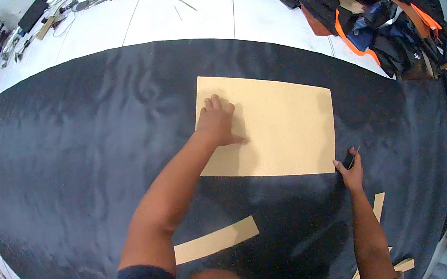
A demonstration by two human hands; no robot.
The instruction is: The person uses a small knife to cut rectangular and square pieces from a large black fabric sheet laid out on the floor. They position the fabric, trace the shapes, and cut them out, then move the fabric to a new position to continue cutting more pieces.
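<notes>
Hands apart: left hand point(216, 122) spread on flat tan rectangular sheet point(280, 124), frame centre; right hand point(352, 176) gripping thin pen-like tool point(350, 164) by sheet's lower-right corner.

workshop: scattered tools point(45, 28), heaped scraps point(354, 17)

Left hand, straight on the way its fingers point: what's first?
The left hand would likely meet the far edge of the beige sheet first, then the black sheet; hand height is unclear.
</notes>
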